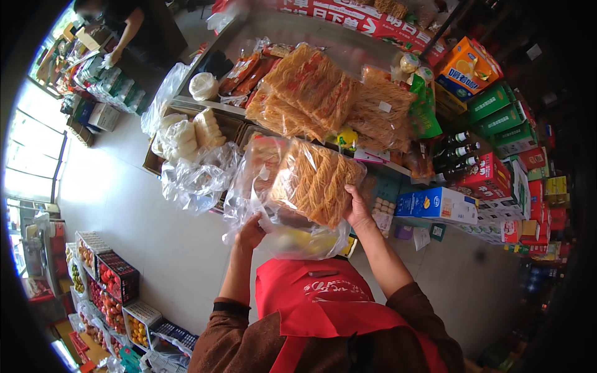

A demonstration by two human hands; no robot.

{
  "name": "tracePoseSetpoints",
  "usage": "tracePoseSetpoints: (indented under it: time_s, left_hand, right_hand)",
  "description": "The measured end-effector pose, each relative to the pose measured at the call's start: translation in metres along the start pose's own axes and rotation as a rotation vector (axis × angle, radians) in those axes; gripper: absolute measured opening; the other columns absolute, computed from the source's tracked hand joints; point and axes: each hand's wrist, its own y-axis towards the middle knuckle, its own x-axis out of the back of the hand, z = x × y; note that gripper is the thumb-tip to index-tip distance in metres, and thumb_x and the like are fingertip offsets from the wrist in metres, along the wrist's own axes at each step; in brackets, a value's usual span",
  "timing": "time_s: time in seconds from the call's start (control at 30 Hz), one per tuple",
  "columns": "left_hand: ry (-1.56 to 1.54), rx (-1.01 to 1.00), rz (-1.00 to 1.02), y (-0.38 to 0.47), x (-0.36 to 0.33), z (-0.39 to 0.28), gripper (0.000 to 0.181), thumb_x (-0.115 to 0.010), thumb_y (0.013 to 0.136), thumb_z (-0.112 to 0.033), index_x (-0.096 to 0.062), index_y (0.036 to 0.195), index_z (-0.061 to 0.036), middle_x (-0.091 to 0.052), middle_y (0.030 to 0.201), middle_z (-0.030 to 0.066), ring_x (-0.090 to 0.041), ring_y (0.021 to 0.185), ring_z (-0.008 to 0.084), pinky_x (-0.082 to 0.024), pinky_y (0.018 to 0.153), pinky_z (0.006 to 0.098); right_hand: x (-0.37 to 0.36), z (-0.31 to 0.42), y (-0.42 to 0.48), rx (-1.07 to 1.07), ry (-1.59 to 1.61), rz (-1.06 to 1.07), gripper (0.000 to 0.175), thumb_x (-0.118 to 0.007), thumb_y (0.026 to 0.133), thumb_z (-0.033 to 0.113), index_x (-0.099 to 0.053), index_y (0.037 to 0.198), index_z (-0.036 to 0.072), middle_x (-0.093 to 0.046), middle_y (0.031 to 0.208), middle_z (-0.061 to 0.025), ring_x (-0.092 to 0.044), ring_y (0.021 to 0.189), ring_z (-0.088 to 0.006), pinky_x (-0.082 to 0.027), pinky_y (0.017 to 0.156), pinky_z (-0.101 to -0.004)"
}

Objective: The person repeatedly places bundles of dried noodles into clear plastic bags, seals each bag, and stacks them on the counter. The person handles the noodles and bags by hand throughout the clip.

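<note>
A clear-wrapped pack of wavy golden dried noodles [322,182] is before me, tilted, above the front of the display. My right hand [358,207] grips its right side, thumb on top. My left hand [252,230] pinches the edge of a large clear plastic bag [240,200], which spreads around and below the pack. How much of the pack lies inside the bag I cannot tell. Beneath the film, near my apron, something yellow shows blurred. Beyond my hands, more noodle packs [310,88] lie stacked on the display, with another pile [382,105] to their right.
Left of the noodles stands a cardboard box [151,158] with bagged white goods and a crumpled plastic bag [200,175]. Drink cartons [436,205] and dark bottles [459,151] crowd the right. Fruit crates [116,277] line the lower left. Another person [135,32] stands far left.
</note>
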Motion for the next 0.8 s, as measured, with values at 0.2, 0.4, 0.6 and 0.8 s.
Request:
tracePoseSetpoints:
  time_s: [0.2, 0.4, 0.6, 0.8]
  left_hand:
    - [0.09, -0.221, -0.085, -0.063, -0.08, 0.013, 0.014, -0.056, 0.098, -0.019, -0.063, 0.102, -0.0078, -0.067, 0.099, 0.0058, -0.065, 0.096, 0.0224, -0.052, 0.088, 0.0431]
    - [0.329, -0.433, -0.285, -0.066, -0.123, 0.027, 0.017, -0.066, 0.093, -0.019, -0.066, 0.098, -0.0033, -0.066, 0.085, 0.0017, -0.061, 0.072, 0.0114, -0.048, 0.064, 0.0273]
    - [0.537, -0.393, -0.224, -0.059, -0.153, 0.037, 0.018, -0.071, 0.09, -0.021, -0.07, 0.088, -0.0038, -0.066, 0.076, -0.0023, -0.056, 0.064, 0.0058, -0.041, 0.058, 0.0208]
    - [0.557, -0.349, -0.096, -0.055, -0.165, 0.041, 0.016, -0.07, 0.09, -0.019, -0.068, 0.09, -0.0033, -0.068, 0.082, 0.0011, -0.063, 0.073, 0.0087, -0.052, 0.069, 0.0252]
  right_hand:
    - [0.088, -0.062, 0.034, 0.005, -0.198, -0.364, 0.051, -0.071, 0.085, 0.025, -0.055, 0.129, 0.005, -0.061, 0.125, -0.0073, -0.058, 0.114, -0.0262, -0.046, 0.099, -0.0407]
    - [0.055, -0.047, 0.017, 0.563, -1.319, -0.336, 0.046, -0.062, 0.093, 0.018, -0.046, 0.135, 0.004, -0.048, 0.135, -0.0143, -0.05, 0.119, -0.0251, -0.04, 0.101, -0.0367]
    - [-0.058, -0.048, -0.016, -0.162, -0.906, 0.221, 0.017, -0.062, 0.096, 0.021, -0.063, 0.102, 0.006, -0.059, 0.084, 0.0052, -0.053, 0.076, -0.0037, -0.045, 0.069, -0.0194]
    - [-0.073, -0.056, -0.023, -0.116, -0.812, 0.015, 0.011, -0.063, 0.094, 0.014, -0.057, 0.091, 0.005, -0.053, 0.072, 0.0042, -0.048, 0.067, -0.0053, -0.042, 0.057, -0.0249]
